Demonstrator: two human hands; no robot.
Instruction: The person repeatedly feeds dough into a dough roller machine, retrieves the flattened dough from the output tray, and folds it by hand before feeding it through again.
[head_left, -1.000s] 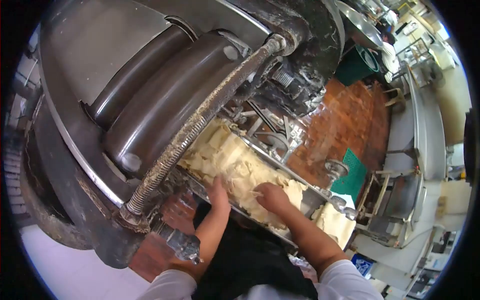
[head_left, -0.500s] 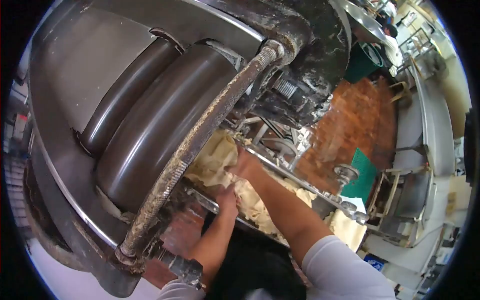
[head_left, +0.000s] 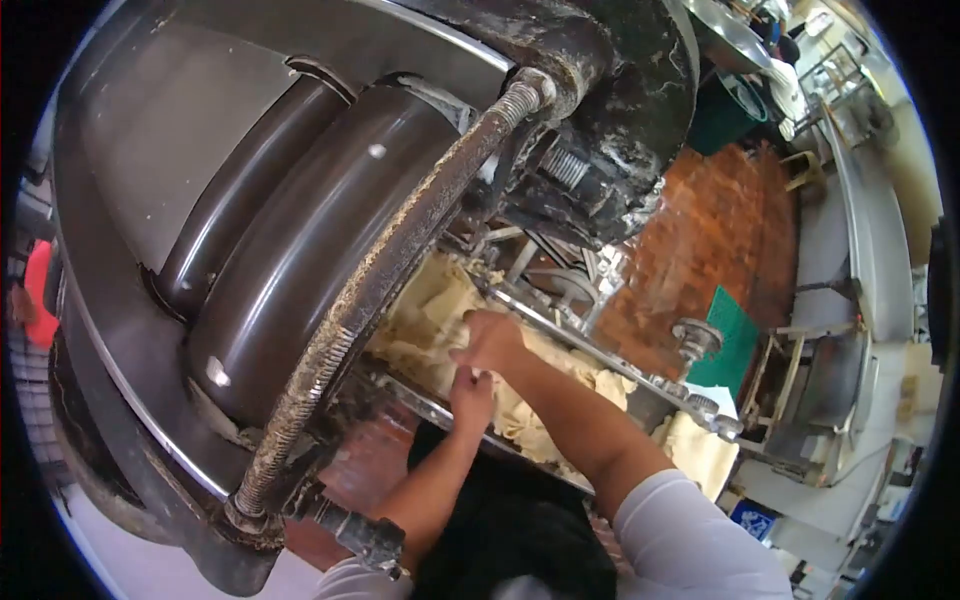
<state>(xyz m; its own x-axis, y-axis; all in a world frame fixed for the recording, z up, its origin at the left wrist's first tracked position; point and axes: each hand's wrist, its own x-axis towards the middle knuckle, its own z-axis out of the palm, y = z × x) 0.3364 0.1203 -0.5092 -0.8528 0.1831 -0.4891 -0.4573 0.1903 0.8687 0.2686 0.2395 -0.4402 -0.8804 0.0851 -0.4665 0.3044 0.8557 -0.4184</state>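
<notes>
Dough [head_left: 422,312] lay inside the tray [head_left: 652,410], apparently contained by its walls. Over the tray, the left hand [head_left: 473,398] and right hand [head_left: 492,342] curled close together against it; whether they pinched it, one cannot tell.

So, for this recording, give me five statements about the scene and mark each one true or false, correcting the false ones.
1. The right hand and left hand are close together at the dough. True.
2. The dough lies in a wooden bowl. False: it lies in a metal tray.
3. Dark rollers show at the picture's left. True.
4. The left hand lies on the rollers. False: it is beside the right hand.
5. The background bin is yellow. False: it is green.
</notes>
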